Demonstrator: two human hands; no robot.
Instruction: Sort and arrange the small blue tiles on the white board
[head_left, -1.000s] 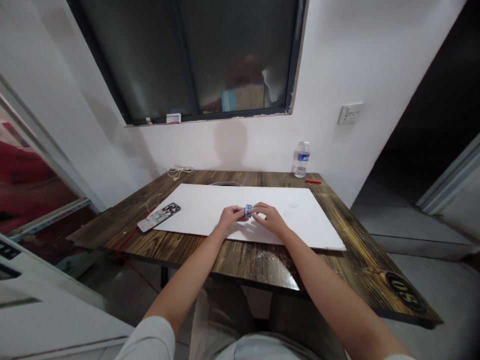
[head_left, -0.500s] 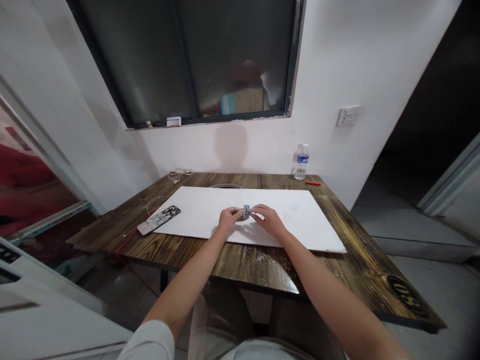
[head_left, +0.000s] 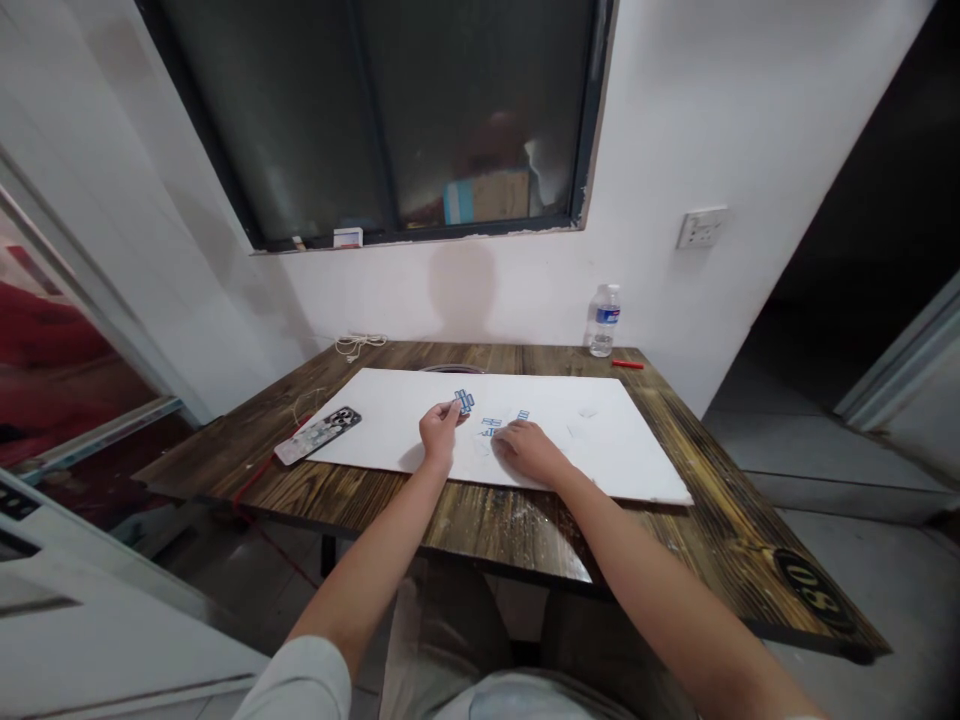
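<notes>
My left hand (head_left: 439,437) pinches a blue-printed paper piece (head_left: 464,402) between closed fingers (head_left: 453,410), above the white board (head_left: 600,455). My right hand (head_left: 529,450) rests on the board, fingers loosely spread, just beside similar pieces (head_left: 491,428); any contact is indeterminate. A phone (head_left: 317,435) lies on the wooden worktop (head_left: 525,530).

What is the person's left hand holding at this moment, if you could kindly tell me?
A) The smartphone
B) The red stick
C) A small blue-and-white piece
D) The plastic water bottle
C: the left hand pinches a small blue-and-white piece between its fingers, above the white board.
</notes>
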